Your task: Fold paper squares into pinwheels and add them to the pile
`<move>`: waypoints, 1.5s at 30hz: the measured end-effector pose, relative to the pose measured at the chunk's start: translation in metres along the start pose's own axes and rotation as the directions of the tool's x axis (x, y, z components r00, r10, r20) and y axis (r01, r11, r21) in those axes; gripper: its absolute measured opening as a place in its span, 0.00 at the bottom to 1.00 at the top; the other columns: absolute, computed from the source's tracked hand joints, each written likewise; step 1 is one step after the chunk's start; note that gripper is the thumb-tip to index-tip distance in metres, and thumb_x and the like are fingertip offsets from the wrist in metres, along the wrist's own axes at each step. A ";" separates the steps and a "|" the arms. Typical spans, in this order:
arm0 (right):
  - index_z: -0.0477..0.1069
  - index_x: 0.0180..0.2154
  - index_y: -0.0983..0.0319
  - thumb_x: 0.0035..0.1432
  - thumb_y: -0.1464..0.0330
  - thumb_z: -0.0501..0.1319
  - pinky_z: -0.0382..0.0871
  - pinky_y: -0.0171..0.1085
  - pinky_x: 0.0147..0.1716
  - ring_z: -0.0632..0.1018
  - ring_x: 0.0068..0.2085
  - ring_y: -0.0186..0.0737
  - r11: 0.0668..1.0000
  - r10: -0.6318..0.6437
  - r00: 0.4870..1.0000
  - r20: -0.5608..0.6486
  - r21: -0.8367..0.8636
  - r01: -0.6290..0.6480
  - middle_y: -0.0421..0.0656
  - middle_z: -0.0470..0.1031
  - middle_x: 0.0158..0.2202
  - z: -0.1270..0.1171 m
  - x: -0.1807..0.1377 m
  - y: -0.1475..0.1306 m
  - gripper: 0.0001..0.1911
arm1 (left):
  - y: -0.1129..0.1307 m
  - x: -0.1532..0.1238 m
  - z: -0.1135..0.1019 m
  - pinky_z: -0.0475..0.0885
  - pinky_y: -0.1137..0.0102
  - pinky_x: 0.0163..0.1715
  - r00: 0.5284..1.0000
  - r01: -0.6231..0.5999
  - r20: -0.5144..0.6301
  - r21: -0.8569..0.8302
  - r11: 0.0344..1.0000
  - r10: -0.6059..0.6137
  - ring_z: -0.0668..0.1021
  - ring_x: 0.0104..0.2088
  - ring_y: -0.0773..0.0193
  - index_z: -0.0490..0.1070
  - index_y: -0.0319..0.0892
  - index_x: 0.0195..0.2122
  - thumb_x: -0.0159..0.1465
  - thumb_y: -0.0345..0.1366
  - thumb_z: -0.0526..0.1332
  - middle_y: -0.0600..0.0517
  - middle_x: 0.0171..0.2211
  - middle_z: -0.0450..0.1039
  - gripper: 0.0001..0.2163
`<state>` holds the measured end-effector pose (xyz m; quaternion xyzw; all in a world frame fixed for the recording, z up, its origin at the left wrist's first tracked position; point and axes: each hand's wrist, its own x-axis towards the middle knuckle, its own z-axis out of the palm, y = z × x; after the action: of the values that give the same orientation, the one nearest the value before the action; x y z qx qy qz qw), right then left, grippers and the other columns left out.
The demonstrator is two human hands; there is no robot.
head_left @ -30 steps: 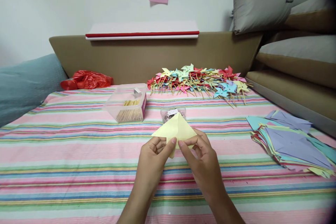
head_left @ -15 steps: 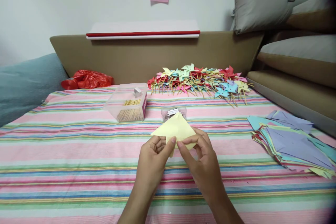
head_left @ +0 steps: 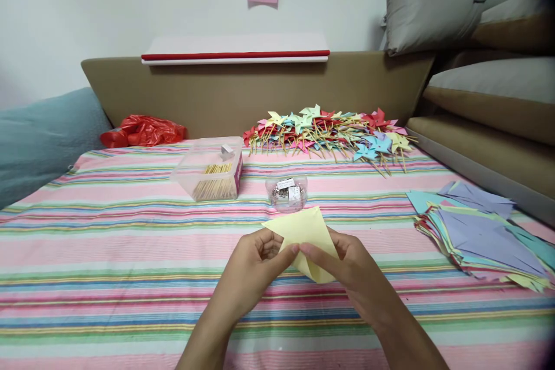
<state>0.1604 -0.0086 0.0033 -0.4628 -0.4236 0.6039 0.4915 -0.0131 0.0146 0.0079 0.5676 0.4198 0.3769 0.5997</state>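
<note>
1. The paper (head_left: 301, 226), pale yellow and partly folded, is just below the centre of the frame, held above the cloth (head_left: 130, 306).
2. The left hand (head_left: 249, 266) grasps the paper from its left side, thumb pressed on the near face, fingers curled behind.
3. The right hand (head_left: 355, 269) grasps it from the right, its thumb tip beside the left one; most of its fingers are hidden.
4. Just beyond the paper, near mid-frame, sits a clear pack (head_left: 287, 193) with white labels.
5. Left of centre, a clear box (head_left: 186, 176) holds sticks (head_left: 214, 188).
6. Pinwheels (head_left: 312, 133) lie heaped at upper right of centre.
7. Cut sheets (head_left: 485, 243) are stacked at the right.
8. A red bag (head_left: 151, 130) lies at left, beyond the box.
</note>
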 end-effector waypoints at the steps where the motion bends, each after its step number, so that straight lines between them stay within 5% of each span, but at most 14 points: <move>1: 0.81 0.42 0.59 0.47 0.53 0.71 0.71 0.39 0.33 0.79 0.35 0.45 1.000 -0.002 1.000 -0.006 -0.003 0.002 0.44 0.82 0.35 0.000 0.000 0.000 0.22 | 0.000 -0.001 -0.001 0.61 0.73 0.26 1.000 0.009 0.013 0.002 1.000 -0.009 0.68 0.25 0.67 0.72 0.40 0.30 0.61 0.45 0.67 0.56 0.24 0.67 0.13; 8: 0.81 0.41 0.61 0.52 0.57 0.70 0.68 0.36 0.29 0.77 0.32 0.41 0.997 0.032 0.995 0.091 -0.069 -0.025 0.43 0.81 0.32 -0.004 0.000 0.007 0.18 | 0.003 -0.004 -0.007 0.62 0.72 0.25 0.995 0.074 0.068 0.022 0.997 -0.075 0.73 0.25 0.63 0.77 0.40 0.33 0.59 0.45 0.68 0.51 0.26 0.75 0.12; 15: 0.81 0.40 0.63 0.47 0.56 0.74 0.69 0.38 0.36 0.78 0.37 0.45 0.973 -0.017 0.980 -0.196 0.222 0.062 0.46 0.83 0.37 0.001 0.007 0.011 0.21 | 0.007 0.001 -0.004 0.70 0.71 0.41 0.996 0.022 -0.077 -0.168 0.985 -0.036 0.80 0.40 0.61 0.76 0.42 0.41 0.61 0.42 0.69 0.50 0.37 0.80 0.12; 25: 0.81 0.41 0.60 0.52 0.57 0.71 0.71 0.41 0.37 0.79 0.37 0.46 0.891 -0.066 0.994 -0.084 0.444 0.097 0.45 0.83 0.37 0.011 0.008 0.014 0.17 | 0.005 0.004 0.020 0.71 0.73 0.40 0.998 0.012 0.066 -0.282 0.959 0.007 0.76 0.32 0.67 0.82 0.42 0.34 0.60 0.38 0.71 0.54 0.28 0.77 0.05; 32: 0.81 0.42 0.61 0.51 0.57 0.72 0.72 0.42 0.39 0.80 0.39 0.47 0.882 -0.067 0.986 -0.155 0.453 0.131 0.46 0.83 0.38 0.011 0.012 0.019 0.19 | 0.004 0.005 0.022 0.73 0.72 0.43 0.999 -0.001 0.043 -0.322 0.947 0.015 0.79 0.36 0.65 0.81 0.43 0.45 0.61 0.36 0.70 0.50 0.37 0.81 0.11; 38: 0.77 0.50 0.61 0.50 0.59 0.73 0.73 0.44 0.41 0.80 0.43 0.48 0.903 -0.093 0.927 -0.365 0.361 0.232 0.46 0.83 0.42 0.021 0.012 0.027 0.25 | -0.005 0.008 0.030 0.74 0.70 0.43 0.988 -0.077 -0.152 -0.374 0.924 0.021 0.82 0.41 0.59 0.80 0.42 0.42 0.58 0.36 0.72 0.48 0.38 0.82 0.11; 45: 0.76 0.51 0.61 0.52 0.60 0.72 0.75 0.47 0.47 0.81 0.47 0.51 0.894 -0.141 0.901 -0.410 0.337 0.294 0.46 0.83 0.44 0.038 0.008 0.034 0.25 | -0.007 0.007 0.044 0.74 0.68 0.42 0.940 -0.115 -0.337 -0.444 0.888 -0.047 0.81 0.38 0.59 0.81 0.38 0.38 0.54 0.39 0.74 0.47 0.34 0.81 0.13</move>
<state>0.1162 -0.0077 -0.0223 -0.4106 -0.2426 0.5165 0.7112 0.0304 0.0047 0.0009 0.3443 0.4056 0.5676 0.6283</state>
